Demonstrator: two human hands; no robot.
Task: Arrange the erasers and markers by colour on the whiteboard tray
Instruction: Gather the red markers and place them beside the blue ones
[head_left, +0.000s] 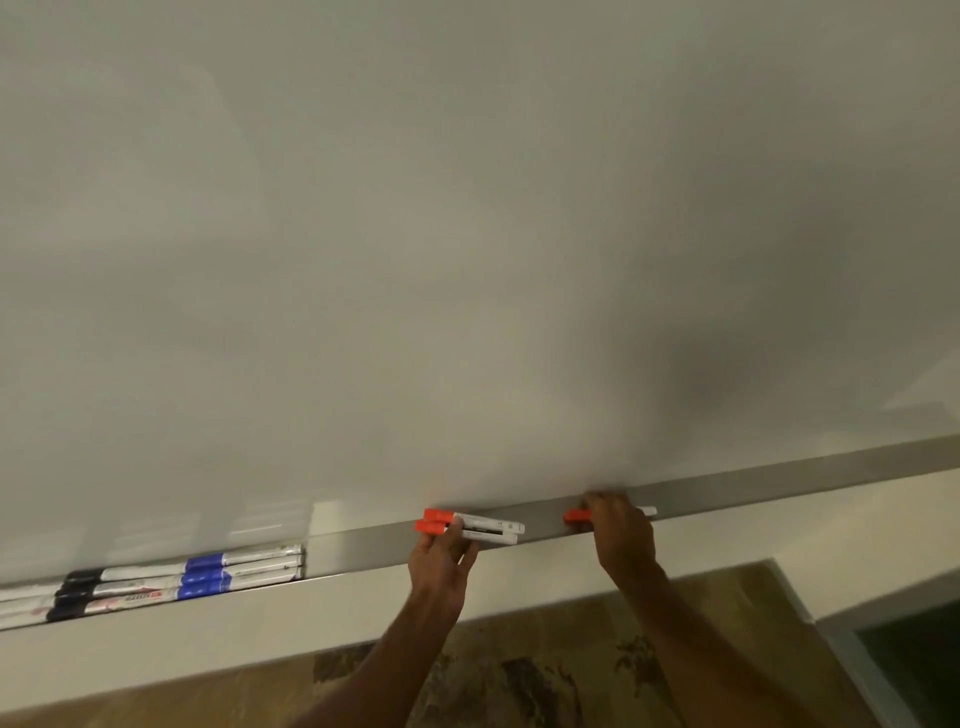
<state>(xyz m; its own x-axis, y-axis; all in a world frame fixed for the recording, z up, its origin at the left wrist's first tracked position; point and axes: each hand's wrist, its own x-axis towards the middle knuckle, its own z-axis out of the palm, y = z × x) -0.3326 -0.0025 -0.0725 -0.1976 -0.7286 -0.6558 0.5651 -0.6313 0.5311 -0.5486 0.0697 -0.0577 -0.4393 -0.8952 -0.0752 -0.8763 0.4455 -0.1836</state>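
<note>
Along the bottom of the whiteboard runs a grey metal tray (363, 543). My left hand (441, 561) grips two red-capped markers (488, 527) lying side by side on the tray's edge, caps to the left. To the right, my right hand (621, 530) closes over a third red-capped marker (575, 516); its red cap shows left of the fingers and its white end sticks out to the right. At the far left of the tray lie three blue-capped markers (208, 574) and, left of them, three black-capped markers (78, 592), stacked in rows. No eraser is visible.
The white whiteboard (467, 234) fills the upper view. Below the tray is a pale wall ledge (208, 639), then a brown patterned floor (545, 665). A dark framed opening (909, 654) sits at the lower right.
</note>
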